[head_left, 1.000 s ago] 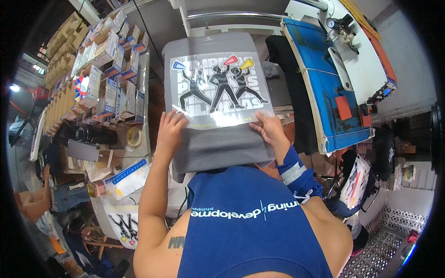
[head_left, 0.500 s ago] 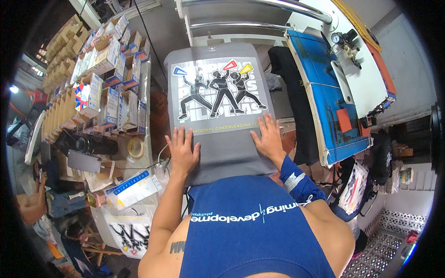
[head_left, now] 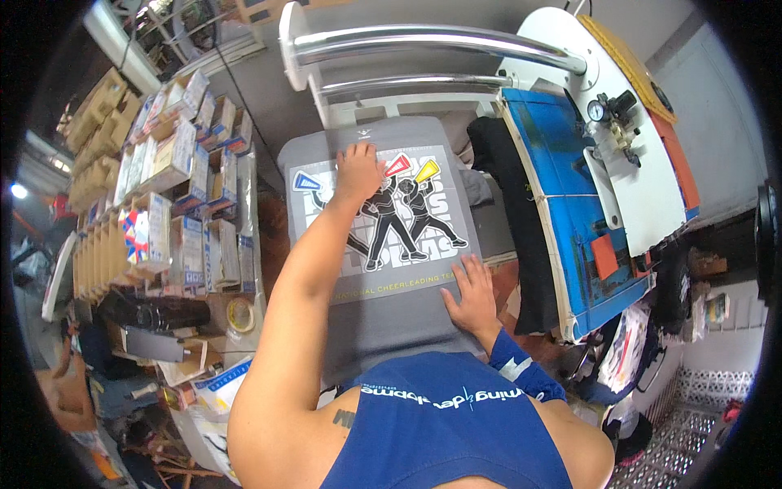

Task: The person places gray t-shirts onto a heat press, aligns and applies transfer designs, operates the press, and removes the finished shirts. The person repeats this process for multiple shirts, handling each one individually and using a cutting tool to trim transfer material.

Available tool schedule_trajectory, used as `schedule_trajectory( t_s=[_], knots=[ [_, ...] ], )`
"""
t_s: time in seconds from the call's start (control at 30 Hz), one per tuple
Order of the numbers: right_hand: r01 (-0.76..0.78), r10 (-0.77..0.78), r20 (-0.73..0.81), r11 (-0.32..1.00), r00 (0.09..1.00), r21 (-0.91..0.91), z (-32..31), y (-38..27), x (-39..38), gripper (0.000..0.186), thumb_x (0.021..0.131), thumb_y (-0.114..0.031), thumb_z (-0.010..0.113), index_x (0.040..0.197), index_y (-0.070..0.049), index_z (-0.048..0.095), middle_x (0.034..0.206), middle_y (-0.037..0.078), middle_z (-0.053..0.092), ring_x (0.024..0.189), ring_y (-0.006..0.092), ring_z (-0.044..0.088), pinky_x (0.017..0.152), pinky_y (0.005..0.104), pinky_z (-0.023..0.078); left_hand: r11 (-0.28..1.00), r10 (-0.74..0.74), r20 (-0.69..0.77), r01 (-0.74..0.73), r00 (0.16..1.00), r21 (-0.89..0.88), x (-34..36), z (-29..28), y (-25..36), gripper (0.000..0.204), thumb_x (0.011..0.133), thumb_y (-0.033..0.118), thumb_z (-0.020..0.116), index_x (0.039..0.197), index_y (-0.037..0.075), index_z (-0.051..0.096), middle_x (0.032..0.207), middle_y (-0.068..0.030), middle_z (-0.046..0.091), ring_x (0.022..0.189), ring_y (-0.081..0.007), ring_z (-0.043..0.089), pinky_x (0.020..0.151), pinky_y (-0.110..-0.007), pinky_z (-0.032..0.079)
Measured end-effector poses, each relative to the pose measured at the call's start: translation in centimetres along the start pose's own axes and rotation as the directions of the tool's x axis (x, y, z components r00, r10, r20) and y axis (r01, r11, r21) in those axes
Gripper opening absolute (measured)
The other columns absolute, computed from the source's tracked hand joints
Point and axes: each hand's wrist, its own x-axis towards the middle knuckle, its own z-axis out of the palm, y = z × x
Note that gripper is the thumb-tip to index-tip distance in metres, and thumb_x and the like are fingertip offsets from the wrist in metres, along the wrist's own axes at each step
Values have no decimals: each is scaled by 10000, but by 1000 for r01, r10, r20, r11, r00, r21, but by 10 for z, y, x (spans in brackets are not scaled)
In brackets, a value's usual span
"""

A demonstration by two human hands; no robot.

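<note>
A grey shirt point(head_left: 391, 330) lies spread over a flat board in front of me. On it rests a clear rectangular transfer sheet point(head_left: 314, 244) with a printed design of three black figures holding blue, red and yellow megaphones over white lettering. My left hand point(head_left: 360, 173) reaches across to the sheet's upper edge, fingers laid flat on it, and the forearm covers part of the left figure. Near the sheet's lower right corner, my right hand point(head_left: 474, 300) rests on the shirt with its fingers spread. Neither hand grips anything.
Beyond the shirt run chrome bars point(head_left: 440, 42) of a press frame. On the right sit a blue worn panel point(head_left: 570, 183), a pressure gauge point(head_left: 597, 109) and a black cloth point(head_left: 521, 236). Boxes point(head_left: 171, 163), a tape roll point(head_left: 241, 314) and a phone-like grey slab point(head_left: 153, 344) stand left.
My left hand has moved from the sheet's lower left corner up to its top edge. The right hand stays by the lower right corner. The view has shifted.
</note>
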Motion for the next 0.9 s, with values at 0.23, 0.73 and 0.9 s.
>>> schedule_trajectory(
  t_s=[0.23,0.73,0.9],
  knots=[
    [-26,26,27,1000,999,3,-6,-5,4,570,881,-341,677,1348,-35,563,1491,201,458,1442,397,353,1179,578,247,1000,-16,43,17,999,-22,31,14,-25,280,859,168,637,1126,118,702,1193,-111,637,1152,-347,581,942,-527,488],
    [-20,30,-87,993,996,119,-2,0,-1,504,853,-229,704,1296,-19,586,1442,225,471,1395,437,383,1145,543,317,911,-128,-266,7,955,-413,-72,-56,-92,268,860,31,583,1115,-3,656,1095,-201,642,1053,-406,599,930,-462,476],
    [16,-10,-95,998,995,68,0,3,-1,483,869,-218,683,1294,-9,589,1426,227,479,1371,437,402,1133,543,327,957,-175,-145,134,974,-255,-251,-117,-20,213,785,7,650,996,21,673,1023,-177,608,1021,-382,570,939,-508,451]
  ],
)
